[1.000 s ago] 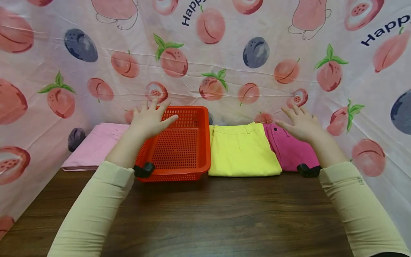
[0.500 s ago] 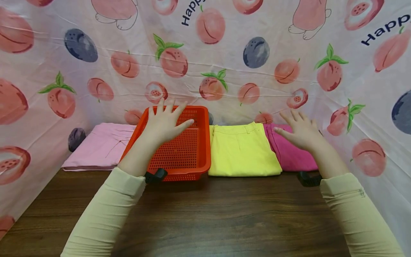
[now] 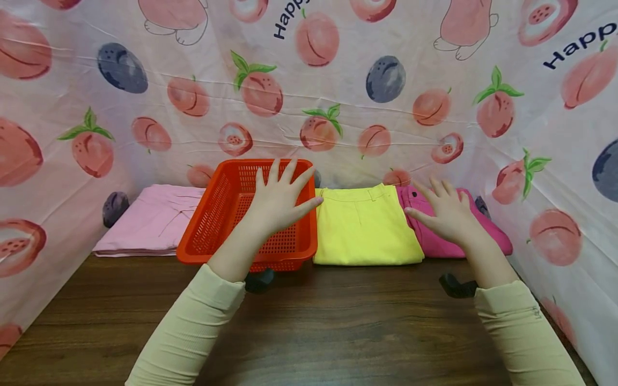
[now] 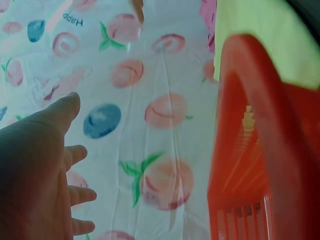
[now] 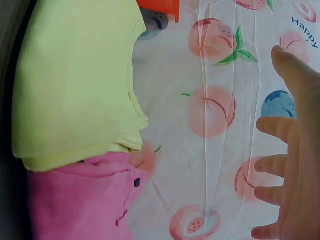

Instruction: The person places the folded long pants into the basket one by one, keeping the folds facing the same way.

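Note:
My left hand (image 3: 280, 203) is held in the air over the red-orange plastic basket (image 3: 203, 214), fingers spread and holding nothing. Part of the basket is hidden behind that hand and forearm. In the left wrist view the basket's rim (image 4: 255, 75) lies to the right of the hand (image 4: 35, 165). My right hand (image 3: 449, 214) hovers before the folded magenta trousers (image 3: 483, 230), its fingers apart and nothing in them. Between the two hands lie folded yellow trousers (image 3: 367, 230). The right wrist view shows the yellow trousers (image 5: 75, 85) overlapping the magenta ones (image 5: 80, 205).
Left of the basket sits a folded light pink garment (image 3: 149, 220). All of these stand along the back of a dark wooden table (image 3: 347, 321). A fruit-printed cloth (image 3: 289, 80) hangs behind and at both sides.
My left hand has moved right and slightly down, from the basket's left side to over its right part. My right hand has come a little lower and nearer. The basket and clothes stay put.

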Demonstrator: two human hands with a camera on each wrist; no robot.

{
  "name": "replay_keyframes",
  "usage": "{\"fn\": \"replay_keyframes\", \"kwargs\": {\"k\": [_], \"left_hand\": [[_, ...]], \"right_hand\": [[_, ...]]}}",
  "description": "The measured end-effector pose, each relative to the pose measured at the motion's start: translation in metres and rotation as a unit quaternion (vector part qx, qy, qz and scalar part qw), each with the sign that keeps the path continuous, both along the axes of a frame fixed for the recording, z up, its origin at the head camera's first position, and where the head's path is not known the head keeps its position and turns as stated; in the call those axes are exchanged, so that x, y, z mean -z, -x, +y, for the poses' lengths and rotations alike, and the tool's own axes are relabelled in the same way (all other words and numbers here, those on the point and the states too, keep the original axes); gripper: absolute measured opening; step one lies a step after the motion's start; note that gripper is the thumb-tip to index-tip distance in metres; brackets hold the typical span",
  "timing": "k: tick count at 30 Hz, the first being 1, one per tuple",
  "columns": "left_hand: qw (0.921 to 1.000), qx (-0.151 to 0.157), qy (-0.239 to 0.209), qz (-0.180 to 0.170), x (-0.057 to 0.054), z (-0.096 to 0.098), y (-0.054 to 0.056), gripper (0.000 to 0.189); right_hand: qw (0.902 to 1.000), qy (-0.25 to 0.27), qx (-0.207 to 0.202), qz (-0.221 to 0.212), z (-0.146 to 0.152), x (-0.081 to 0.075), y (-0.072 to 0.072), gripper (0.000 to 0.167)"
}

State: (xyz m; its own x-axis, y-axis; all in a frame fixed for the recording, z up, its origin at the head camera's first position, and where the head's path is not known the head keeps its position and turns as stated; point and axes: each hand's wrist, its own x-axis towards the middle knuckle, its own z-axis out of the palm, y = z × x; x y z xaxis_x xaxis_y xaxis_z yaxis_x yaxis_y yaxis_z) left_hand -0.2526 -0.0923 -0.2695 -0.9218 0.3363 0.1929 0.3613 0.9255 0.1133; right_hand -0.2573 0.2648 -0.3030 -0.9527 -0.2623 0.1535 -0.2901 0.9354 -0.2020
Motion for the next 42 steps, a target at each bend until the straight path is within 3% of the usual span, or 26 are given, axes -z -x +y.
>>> {"fn": "replay_keyframes", "kwargs": {"k": [16,26,36,42], "left_hand": [[0.9977,0.033,-0.026,0.053,0.023,0.054,-0.016,0.069],[0.9949,0.068,-0.06,0.044,0.043,0.087,-0.023,0.068],[0.9919,0.089,-0.087,0.027,0.062,0.104,-0.025,0.067],[0.984,0.09,-0.152,-0.023,0.077,0.11,-0.025,0.068]], "right_hand": [[0.9988,0.043,0.004,-0.024,-0.009,0.027,-0.013,0.083],[0.9955,0.086,0.005,-0.041,-0.009,0.041,-0.019,0.079],[0.9929,0.106,-0.002,-0.056,-0.011,0.051,-0.021,0.078],[0.9927,0.107,-0.004,-0.054,-0.012,0.053,-0.02,0.077]]}}
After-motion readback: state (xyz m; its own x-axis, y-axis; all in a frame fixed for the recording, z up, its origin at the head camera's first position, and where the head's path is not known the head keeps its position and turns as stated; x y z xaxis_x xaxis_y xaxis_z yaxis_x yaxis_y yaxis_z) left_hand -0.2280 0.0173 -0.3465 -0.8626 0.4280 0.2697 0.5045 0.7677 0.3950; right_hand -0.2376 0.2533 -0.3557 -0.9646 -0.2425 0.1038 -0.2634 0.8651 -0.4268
